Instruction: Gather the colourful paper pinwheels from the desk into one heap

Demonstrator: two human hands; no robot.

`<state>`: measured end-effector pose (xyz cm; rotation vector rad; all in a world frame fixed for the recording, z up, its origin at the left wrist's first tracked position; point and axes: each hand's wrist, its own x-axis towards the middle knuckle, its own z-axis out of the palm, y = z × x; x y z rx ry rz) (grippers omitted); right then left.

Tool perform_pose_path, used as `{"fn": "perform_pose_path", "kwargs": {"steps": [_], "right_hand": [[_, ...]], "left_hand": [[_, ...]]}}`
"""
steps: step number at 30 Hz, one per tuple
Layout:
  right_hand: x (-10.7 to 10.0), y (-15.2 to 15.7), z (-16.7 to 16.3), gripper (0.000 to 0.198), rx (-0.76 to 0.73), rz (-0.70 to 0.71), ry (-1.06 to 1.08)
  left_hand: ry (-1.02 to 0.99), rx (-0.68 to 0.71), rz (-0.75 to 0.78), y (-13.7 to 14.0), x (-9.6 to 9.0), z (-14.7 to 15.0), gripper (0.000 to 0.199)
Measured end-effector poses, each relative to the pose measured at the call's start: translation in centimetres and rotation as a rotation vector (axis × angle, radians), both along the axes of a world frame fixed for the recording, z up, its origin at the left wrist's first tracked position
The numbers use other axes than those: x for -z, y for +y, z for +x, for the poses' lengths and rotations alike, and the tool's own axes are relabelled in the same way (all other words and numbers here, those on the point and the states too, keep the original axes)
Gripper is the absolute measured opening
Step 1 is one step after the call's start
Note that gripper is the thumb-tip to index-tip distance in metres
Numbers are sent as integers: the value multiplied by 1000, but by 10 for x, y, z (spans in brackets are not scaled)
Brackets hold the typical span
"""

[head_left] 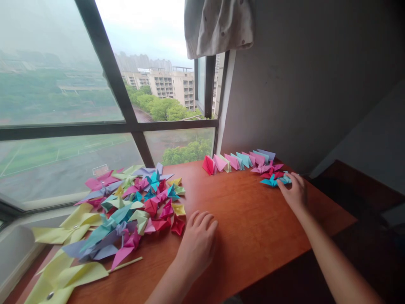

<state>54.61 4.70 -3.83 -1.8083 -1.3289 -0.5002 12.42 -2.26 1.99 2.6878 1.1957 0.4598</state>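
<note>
My right hand (295, 193) reaches to the far right of the table, thumb and fingers around a light-blue origami piece (284, 180). Against that piece lie a darker blue folded paper (268, 181), a red one (272, 173) and a pink one (262, 168). My left hand (199, 236) rests palm down on the wood, fingers loosely bent and slightly apart, holding nothing. Just left of it is a red folded paper piece (177, 225), at the edge of a colourful origami pile (139, 207). What lies under my left palm is hidden.
Folded paper triangles (233, 161) stand in a row along the back of the brown table (243, 228). Yellow paper pinwheels (63, 276) lie at the left, one with a thin stick (126, 264). A window (133, 124) borders the back left; a grey wall (284, 93) stands behind.
</note>
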Motion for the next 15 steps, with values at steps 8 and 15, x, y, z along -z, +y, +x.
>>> {"fn": "perform_pose_path", "kwargs": {"steps": [8,15], "right_hand": [[1,43,34,52,78,-342,-151],[2,59,34,30,-37,-313,-157]], "left_hand": [[-53,119,-80,-6,12,13,26],[-109,110,-106,-8,15,11,27]]}}
